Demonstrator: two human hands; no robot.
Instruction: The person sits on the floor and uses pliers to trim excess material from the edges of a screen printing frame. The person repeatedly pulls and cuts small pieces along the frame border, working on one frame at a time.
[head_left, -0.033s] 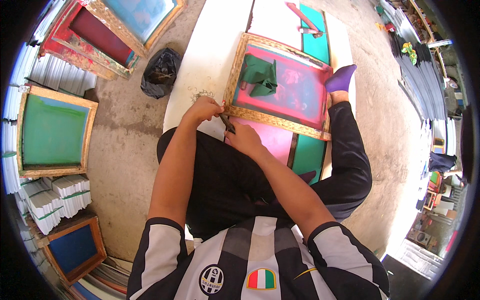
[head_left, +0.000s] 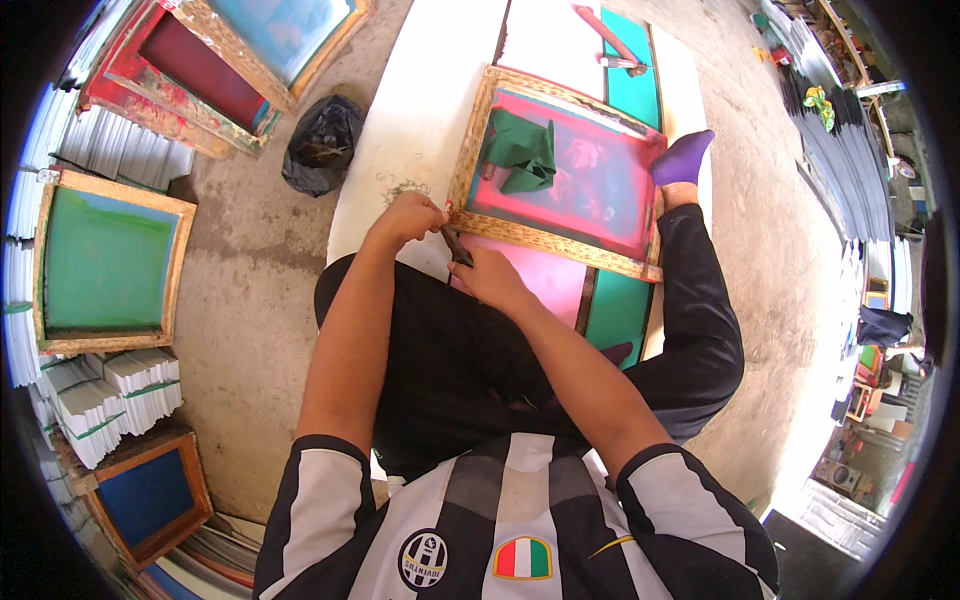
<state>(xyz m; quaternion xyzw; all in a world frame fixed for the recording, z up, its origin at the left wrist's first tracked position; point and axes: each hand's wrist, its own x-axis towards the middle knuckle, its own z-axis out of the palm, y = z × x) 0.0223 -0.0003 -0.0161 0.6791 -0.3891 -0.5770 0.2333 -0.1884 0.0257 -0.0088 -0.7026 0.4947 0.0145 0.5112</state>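
A wooden screen-printing frame (head_left: 560,238) lies before me, its mesh stained pink and blue. On the mesh rests a crumpled dark green cloth (head_left: 522,150). At the frame's near left corner, my left hand (head_left: 412,216) is closed in a pinch; what sits between its fingertips is too small to name. My right hand (head_left: 492,276) is closed around a dark hand tool (head_left: 456,246), which looks like pliers, its tip reaching up to that same corner. Most of the tool is hidden by the fingers.
The frame lies on a white board (head_left: 385,130) with pink and green panels. A hammer (head_left: 612,38) lies beyond it. My purple-socked foot (head_left: 684,157) touches its right side. A black plastic bag (head_left: 322,145), other screen frames (head_left: 110,262) and bundled white sheets (head_left: 105,400) stand at left.
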